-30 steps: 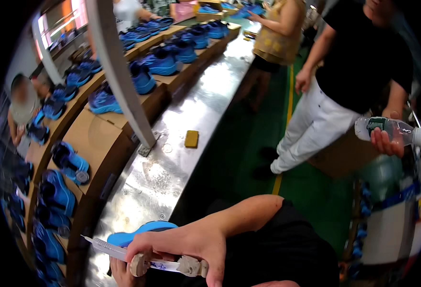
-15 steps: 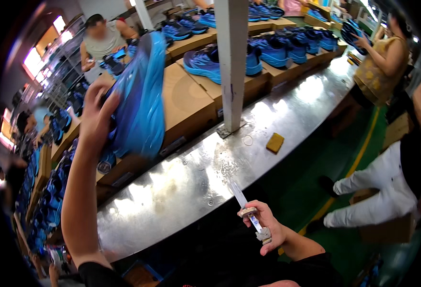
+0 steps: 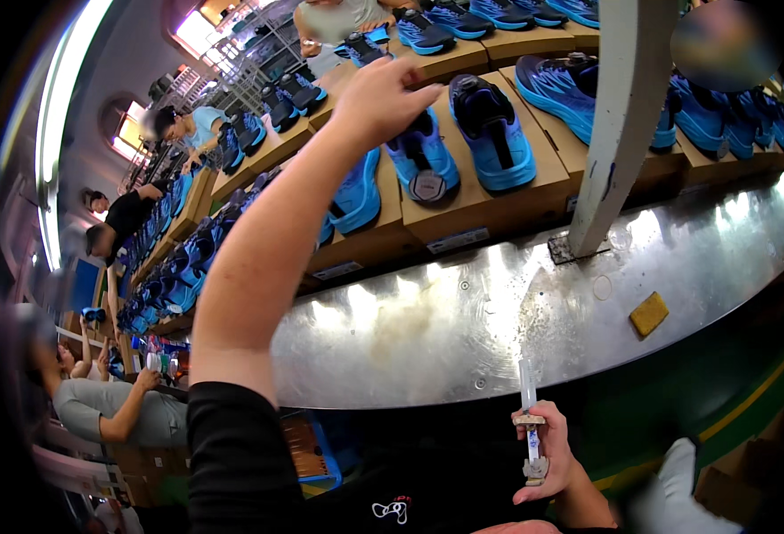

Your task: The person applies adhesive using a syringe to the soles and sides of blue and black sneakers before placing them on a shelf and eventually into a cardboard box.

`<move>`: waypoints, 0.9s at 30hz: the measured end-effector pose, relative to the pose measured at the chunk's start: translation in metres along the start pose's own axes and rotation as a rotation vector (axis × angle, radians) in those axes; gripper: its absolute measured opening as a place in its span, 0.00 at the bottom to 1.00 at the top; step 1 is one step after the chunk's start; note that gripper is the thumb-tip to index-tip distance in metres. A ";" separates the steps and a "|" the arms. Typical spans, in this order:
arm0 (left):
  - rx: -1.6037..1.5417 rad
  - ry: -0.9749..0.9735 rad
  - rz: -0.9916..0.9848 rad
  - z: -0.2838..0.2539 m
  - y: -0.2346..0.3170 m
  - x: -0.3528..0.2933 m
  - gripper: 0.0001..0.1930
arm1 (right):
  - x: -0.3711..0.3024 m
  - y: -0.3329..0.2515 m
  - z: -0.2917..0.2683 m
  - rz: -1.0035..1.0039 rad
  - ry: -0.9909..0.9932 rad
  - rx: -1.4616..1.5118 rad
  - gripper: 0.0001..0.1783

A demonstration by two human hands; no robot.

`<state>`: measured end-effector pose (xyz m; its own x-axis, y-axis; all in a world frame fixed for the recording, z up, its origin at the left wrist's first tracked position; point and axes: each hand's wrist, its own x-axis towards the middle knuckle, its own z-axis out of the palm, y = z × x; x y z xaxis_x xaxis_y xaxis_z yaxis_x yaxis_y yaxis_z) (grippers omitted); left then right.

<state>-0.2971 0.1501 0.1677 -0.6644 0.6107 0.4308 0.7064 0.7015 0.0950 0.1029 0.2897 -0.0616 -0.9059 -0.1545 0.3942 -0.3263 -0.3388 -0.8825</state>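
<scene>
Head view. A polished steel bench [image 3: 463,329] ran from 8 to 3 o'clock in a factory hall, a white post [image 3: 619,116] standing on it. Beyond it, cardboard boxes [image 3: 476,214] each carried blue shoes [image 3: 494,133]. A yellow sponge [image 3: 649,313] lay at 3 o'clock. The left hand [image 3: 383,98] reached up at 12, fingers curled over a blue shoe [image 3: 356,191]; whether it gripped, unclear. The right hand [image 3: 543,454], at 5, was clenched round a slim clear-tipped tool [image 3: 529,400].

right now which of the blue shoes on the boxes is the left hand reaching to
The left hand is over the blue shoe lying partly hidden behind the forearm, left of the shoe with the round grey patch. The other shoes on the cardboard boxes lie farther right.
</scene>
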 end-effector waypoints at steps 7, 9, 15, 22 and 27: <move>-0.334 -0.333 -0.222 0.045 -0.087 -0.001 0.21 | 0.007 -0.013 -0.004 -0.096 -0.063 -0.321 0.62; -0.174 -0.180 -0.185 0.063 -0.177 -0.002 0.17 | -0.003 -0.025 0.004 -0.012 -0.043 -0.241 0.63; -0.249 -0.070 -0.264 0.011 -0.097 -0.020 0.25 | -0.004 -0.018 -0.007 -0.053 -0.010 -0.293 0.61; -1.107 0.187 -0.391 -0.079 0.020 -0.263 0.31 | -0.019 -0.006 0.000 0.004 0.042 -0.111 0.68; -1.118 0.053 -0.764 -0.043 0.057 -0.406 0.32 | -0.005 -0.013 0.005 0.182 0.025 -0.068 0.73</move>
<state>0.0236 -0.0735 0.0373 -0.9844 0.1740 -0.0257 0.0041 0.1691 0.9856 0.1130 0.2902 -0.0507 -0.9577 -0.1844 0.2209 -0.1733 -0.2434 -0.9543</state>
